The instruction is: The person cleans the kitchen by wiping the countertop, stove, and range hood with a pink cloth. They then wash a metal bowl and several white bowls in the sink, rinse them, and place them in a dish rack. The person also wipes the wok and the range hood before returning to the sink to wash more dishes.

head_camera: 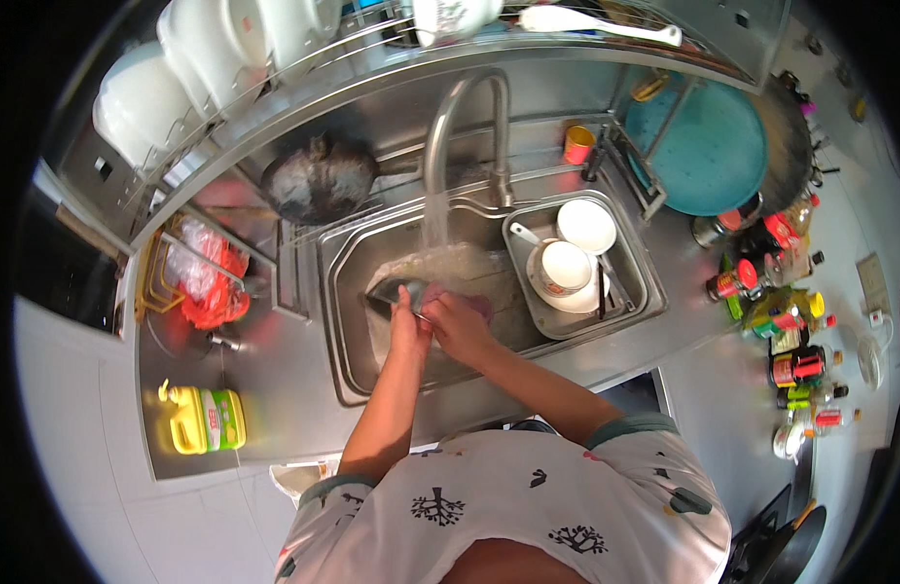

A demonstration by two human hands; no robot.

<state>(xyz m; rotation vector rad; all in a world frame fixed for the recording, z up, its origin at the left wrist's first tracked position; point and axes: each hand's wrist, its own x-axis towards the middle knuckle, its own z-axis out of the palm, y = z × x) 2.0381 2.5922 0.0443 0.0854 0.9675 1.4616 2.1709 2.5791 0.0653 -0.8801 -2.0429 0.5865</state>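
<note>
Over a stainless steel sink (pixel 340 365), my left hand (pixel 410 325) grips a dark metal utensil (pixel 391 290), whose exact kind I cannot tell. My right hand (pixel 454 321) presses a purplish cloth (pixel 479 304) against it, close beside my left hand. From the curved metal faucet (pixel 437 131), water runs into the sink just beyond my hands. A metal tray (pixel 541 321) at the sink's right side bears white bowls (pixel 565 264), a plate, a white spoon and chopsticks.
A yellow detergent bottle (pixel 209 420) stands on the left counter. Behind the sink lies a dark pan (pixel 319 182). An overhead rack (pixel 311 87) holds white dishes. Sauce bottles (pixel 796 365) line the right counter, near a teal round lid or tray (pixel 698 146).
</note>
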